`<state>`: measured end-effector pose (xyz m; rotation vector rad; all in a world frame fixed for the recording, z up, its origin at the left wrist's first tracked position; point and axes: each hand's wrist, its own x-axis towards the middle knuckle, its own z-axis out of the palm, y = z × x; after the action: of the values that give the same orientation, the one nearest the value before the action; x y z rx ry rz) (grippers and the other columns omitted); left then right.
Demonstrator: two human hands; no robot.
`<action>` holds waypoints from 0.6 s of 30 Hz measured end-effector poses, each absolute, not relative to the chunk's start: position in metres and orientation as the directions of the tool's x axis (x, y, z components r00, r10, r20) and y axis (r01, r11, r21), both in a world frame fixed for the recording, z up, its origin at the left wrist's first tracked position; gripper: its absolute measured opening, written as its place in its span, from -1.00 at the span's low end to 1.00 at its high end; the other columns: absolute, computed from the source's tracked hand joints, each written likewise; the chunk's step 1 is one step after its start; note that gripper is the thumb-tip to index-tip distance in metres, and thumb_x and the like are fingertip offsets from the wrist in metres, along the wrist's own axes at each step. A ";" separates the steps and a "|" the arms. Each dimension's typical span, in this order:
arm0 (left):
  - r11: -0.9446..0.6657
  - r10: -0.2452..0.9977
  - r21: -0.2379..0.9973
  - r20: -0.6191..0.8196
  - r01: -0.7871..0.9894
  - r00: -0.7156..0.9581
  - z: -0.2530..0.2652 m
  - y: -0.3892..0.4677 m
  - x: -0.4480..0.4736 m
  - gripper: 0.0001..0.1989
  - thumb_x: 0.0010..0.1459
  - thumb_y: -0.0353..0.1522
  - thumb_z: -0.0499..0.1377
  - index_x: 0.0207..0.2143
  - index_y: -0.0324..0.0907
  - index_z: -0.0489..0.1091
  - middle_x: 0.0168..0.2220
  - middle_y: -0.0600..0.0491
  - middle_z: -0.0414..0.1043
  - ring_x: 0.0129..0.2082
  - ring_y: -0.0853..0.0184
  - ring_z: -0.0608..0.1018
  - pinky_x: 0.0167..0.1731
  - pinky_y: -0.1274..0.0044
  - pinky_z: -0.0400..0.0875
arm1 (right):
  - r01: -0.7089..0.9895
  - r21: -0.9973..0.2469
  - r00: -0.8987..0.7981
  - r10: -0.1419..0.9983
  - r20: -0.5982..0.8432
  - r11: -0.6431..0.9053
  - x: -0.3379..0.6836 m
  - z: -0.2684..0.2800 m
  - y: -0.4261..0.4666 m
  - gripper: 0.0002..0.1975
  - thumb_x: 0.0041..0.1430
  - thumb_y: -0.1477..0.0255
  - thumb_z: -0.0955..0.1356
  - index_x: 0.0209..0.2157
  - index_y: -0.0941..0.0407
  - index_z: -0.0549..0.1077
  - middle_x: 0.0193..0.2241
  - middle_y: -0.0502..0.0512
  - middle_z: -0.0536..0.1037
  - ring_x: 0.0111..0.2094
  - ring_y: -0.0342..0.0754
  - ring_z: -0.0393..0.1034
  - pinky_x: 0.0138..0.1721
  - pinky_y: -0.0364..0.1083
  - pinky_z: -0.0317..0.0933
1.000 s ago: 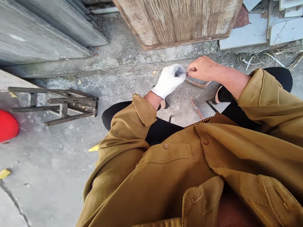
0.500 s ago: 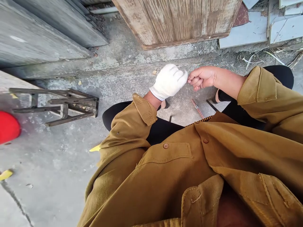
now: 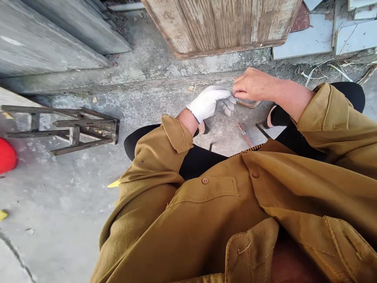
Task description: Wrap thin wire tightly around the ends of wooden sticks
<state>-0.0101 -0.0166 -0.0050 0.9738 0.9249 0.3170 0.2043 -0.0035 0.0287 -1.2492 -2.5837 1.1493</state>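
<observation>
Wearing a white glove (image 3: 203, 106) on the left hand (image 3: 212, 98), with fingers half bent and the lower ones hanging loosely. Bare on the right hand (image 3: 250, 84), with thumb and fingers set together right at the tips of the glove. Cannot tell whether that pinch takes the cloth or something else (too small and blurred to make out where both hands meet), nor whether the gloved fingers grip anything. Can see, just right of the glove and partly beneath the right hand, a bent brown piece (image 3: 249, 104); cannot tell whether held or lying on the floor (image 3: 224, 137). On the near side of the glove and a little to its right, find a reddish rod (image 3: 244, 133), then a dark bar (image 3: 263, 131). Well left of the glove, see a wooden stool (image 3: 74, 135); ahead of the glove, a plank panel (image 3: 232, 29); ahead and well right of the glove, pale tiles (image 3: 303, 39).
</observation>
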 end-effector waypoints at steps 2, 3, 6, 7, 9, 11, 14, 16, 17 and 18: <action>0.599 0.582 0.786 -0.557 0.150 0.592 -0.005 -0.017 -0.010 -0.73 0.22 -0.23 0.23 -0.37 -0.27 0.52 -0.42 -0.13 0.56 -0.39 0.21 0.66 -0.34 0.39 0.60 | 0.606 -0.643 -0.717 0.671 -0.188 0.468 0.204 0.032 -0.004 -0.71 0.28 0.40 0.33 -0.54 0.07 0.34 -0.47 0.05 0.32 -0.25 -0.05 0.15 0.07 0.01 -0.01; 0.619 0.571 0.772 -0.567 0.142 0.594 -0.005 -0.018 -0.010 -0.73 0.22 -0.22 0.23 -0.37 -0.27 0.52 -0.42 -0.12 0.56 -0.39 0.20 0.66 -0.34 0.38 0.60 | 0.585 -0.655 -0.725 0.671 -0.158 0.478 0.203 0.035 -0.004 -0.69 0.30 0.40 0.32 -0.55 0.07 0.33 -0.46 0.05 0.28 -0.25 -0.04 0.12 0.12 0.04 -0.05; 0.657 0.540 0.743 -0.580 0.125 0.609 -0.004 -0.021 -0.010 -0.70 0.24 -0.20 0.22 -0.39 -0.26 0.54 -0.45 -0.11 0.54 -0.41 0.19 0.65 -0.32 0.33 0.61 | 0.534 -0.749 -0.698 0.705 -0.128 0.392 0.200 0.047 -0.008 -0.67 0.27 0.37 0.35 -0.58 0.05 0.32 -0.46 0.08 0.20 -0.20 0.02 0.09 0.18 0.09 -0.08; 0.662 0.536 0.739 -0.583 0.124 0.611 -0.002 -0.022 -0.010 -0.68 0.25 -0.18 0.22 -0.40 -0.26 0.54 -0.47 -0.10 0.53 -0.42 0.20 0.65 -0.31 0.32 0.61 | 0.521 -0.786 -0.683 0.715 -0.150 0.333 0.199 0.051 -0.009 -0.68 0.24 0.35 0.38 -0.59 0.04 0.33 -0.45 0.10 0.19 -0.17 0.05 0.10 0.17 0.09 -0.04; 0.668 0.533 0.734 -0.587 0.123 0.609 0.002 -0.024 -0.010 -0.66 0.27 -0.15 0.22 -0.40 -0.24 0.54 -0.51 -0.08 0.51 -0.45 0.22 0.63 -0.31 0.33 0.60 | 0.506 -0.830 -0.667 0.717 -0.204 0.234 0.199 0.058 -0.011 -0.69 0.20 0.29 0.41 -0.57 0.02 0.33 -0.44 0.13 0.20 -0.11 0.11 0.11 0.10 0.07 0.07; 0.680 0.526 0.725 -0.589 0.114 0.614 0.006 -0.026 -0.010 -0.65 0.26 -0.12 0.24 -0.39 -0.23 0.54 -0.54 -0.05 0.48 -0.48 0.27 0.60 -0.30 0.36 0.60 | 0.511 -0.836 -0.662 0.712 -0.234 0.200 0.201 0.062 -0.012 -0.68 0.23 0.22 0.39 -0.54 0.01 0.32 -0.41 0.16 0.22 -0.07 0.15 0.12 0.00 0.06 0.14; 0.703 0.508 0.705 -0.589 0.093 0.629 0.011 -0.028 -0.012 -0.64 0.27 -0.11 0.25 -0.38 -0.24 0.53 -0.56 0.00 0.45 -0.54 0.32 0.56 -0.30 0.37 0.59 | 0.517 -0.843 -0.658 0.699 -0.280 0.149 0.204 0.061 -0.012 -0.69 0.27 0.15 0.36 -0.50 -0.02 0.37 -0.40 0.17 0.25 -0.09 0.15 0.17 -0.14 0.04 0.19; 0.721 0.496 0.690 -0.578 0.064 0.648 0.011 -0.029 -0.012 -0.66 0.25 -0.13 0.28 -0.38 -0.24 0.51 -0.55 0.02 0.45 -0.57 0.35 0.53 -0.36 0.40 0.58 | 0.518 -0.853 -0.655 0.670 -0.348 0.063 0.205 0.060 -0.012 -0.73 0.26 0.12 0.37 -0.46 -0.06 0.46 -0.43 0.16 0.29 -0.14 0.14 0.23 -0.25 0.02 0.19; 0.732 0.488 0.680 -0.573 0.049 0.659 0.011 -0.029 -0.012 -0.69 0.23 -0.15 0.30 -0.37 -0.24 0.51 -0.54 0.02 0.46 -0.58 0.37 0.52 -0.40 0.43 0.57 | 0.525 -0.851 -0.654 0.654 -0.380 0.030 0.206 0.059 -0.012 -0.76 0.25 0.12 0.38 -0.44 -0.08 0.50 -0.46 0.15 0.30 -0.17 0.12 0.26 -0.29 0.01 0.19; 0.740 0.479 0.671 -0.569 0.040 0.669 0.010 -0.029 -0.012 -0.71 0.21 -0.18 0.32 -0.37 -0.25 0.50 -0.53 0.03 0.46 -0.59 0.38 0.52 -0.43 0.46 0.56 | 0.537 -0.844 -0.648 0.645 -0.404 0.011 0.206 0.058 -0.012 -0.78 0.24 0.12 0.38 -0.42 -0.10 0.53 -0.48 0.15 0.30 -0.20 0.11 0.28 -0.31 0.00 0.18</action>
<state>-0.0115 -0.0294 0.0099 0.7084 0.8132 0.2727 0.2064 -0.0122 0.0581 -1.2702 -2.1630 1.7278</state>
